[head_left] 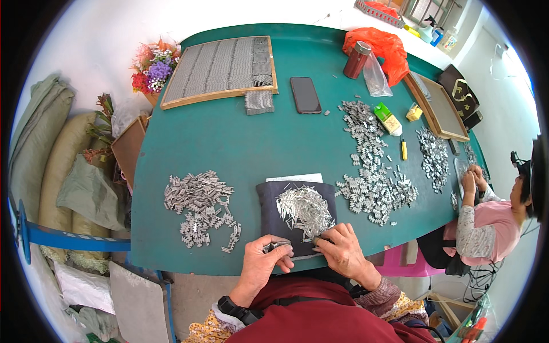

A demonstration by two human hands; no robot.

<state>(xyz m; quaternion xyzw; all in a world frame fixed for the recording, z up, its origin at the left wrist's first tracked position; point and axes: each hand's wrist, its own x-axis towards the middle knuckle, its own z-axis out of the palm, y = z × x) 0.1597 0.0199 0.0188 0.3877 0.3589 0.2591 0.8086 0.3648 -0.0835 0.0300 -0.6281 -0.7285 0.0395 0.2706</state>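
My left hand [260, 260] is closed around a small grey metal part [272, 247], at the near edge of a dark cloth pad [269, 208]. To its right, my right hand [344, 251] has thumb and fingers pinched together beside the near end of a pile of thin silvery pins [306, 208]. What that pinch holds is too small to make out. The pin pile lies on the pad, and a white sheet [300, 178] shows behind it. A heap of small grey metal pieces [200, 200] lies left of the pad. A larger heap of notched metal pieces [372, 183] spreads to the right.
On the green table [240, 148] are a wooden-framed tray [220, 68] filled with rows of grey parts, a phone [306, 95], a dark red flask [357, 60], a red plastic bag [377, 48] and a yellow-handled screwdriver [404, 150]. A co-worker [486, 223] sits at the right.
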